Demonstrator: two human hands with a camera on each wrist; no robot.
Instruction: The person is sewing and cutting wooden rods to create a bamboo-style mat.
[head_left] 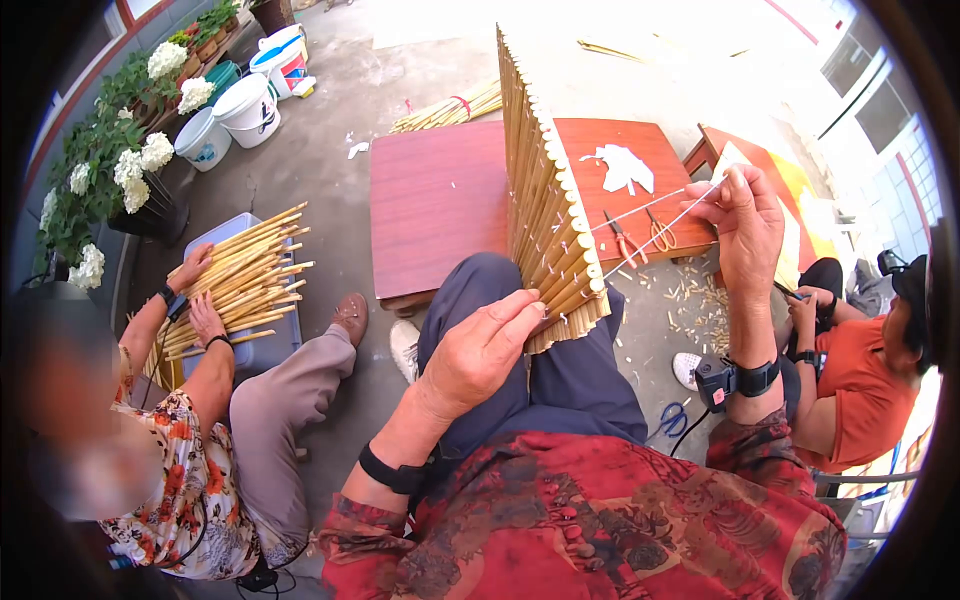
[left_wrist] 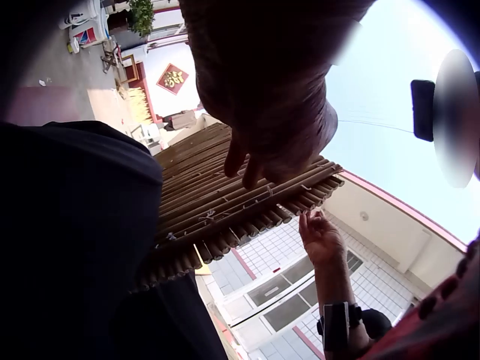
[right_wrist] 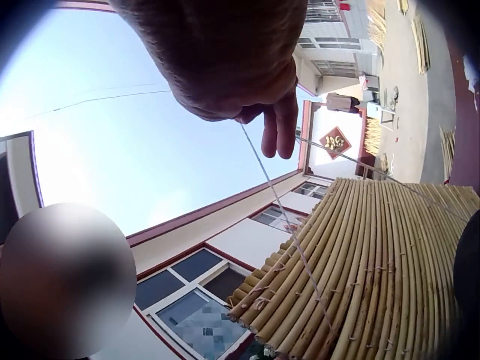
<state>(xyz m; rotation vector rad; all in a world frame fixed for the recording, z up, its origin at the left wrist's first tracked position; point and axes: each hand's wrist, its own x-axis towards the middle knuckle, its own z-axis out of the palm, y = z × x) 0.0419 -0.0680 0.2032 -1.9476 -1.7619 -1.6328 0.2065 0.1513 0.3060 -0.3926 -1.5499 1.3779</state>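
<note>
A mat of straight tan stalks (head_left: pixel 540 200), tied together in rows with thin cord, stands upright over the person's knees. The left hand (head_left: pixel 472 358) grips its near lower corner, with the thumb and fingers on the outermost stalks. Raised to the right, the right hand (head_left: pixel 745 225) pinches a thin white string (head_left: pixel 655 212) between thumb and fingertips. Two strands of it run taut from those fingers to the mat's edge. In the right wrist view the string (right_wrist: pixel 281 202) slants down across the stalks (right_wrist: pixel 382 262). Small knots (left_wrist: pixel 210 216) show along the mat in the left wrist view.
Red-brown tables (head_left: pixel 435 200) stand ahead, with pliers (head_left: pixel 622 240), gold-handled scissors (head_left: pixel 662 232) and white scraps (head_left: pixel 622 168) on one. A person at left handles loose stalks (head_left: pixel 245 275) over a bin; another sits at right. Blue scissors (head_left: pixel 672 417) and cut bits (head_left: pixel 690 300) lie on the floor.
</note>
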